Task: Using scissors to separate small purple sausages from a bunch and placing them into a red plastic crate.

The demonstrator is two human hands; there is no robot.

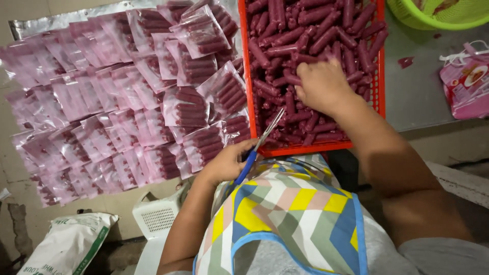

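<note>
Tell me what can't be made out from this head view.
- Right hand fingertips: buried among the red sausages, so any grip is hidden.
- Orange crate: far end cut off by the top edge.
- Green basket: contents cut off.
- Scissors handles: covered by the left hand.

Grey table (415,97) under red crate (379,76), sausage packets (102,107), green basket (433,18).

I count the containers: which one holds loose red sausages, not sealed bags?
The red crate under the right hand; the green basket shows none.
</note>
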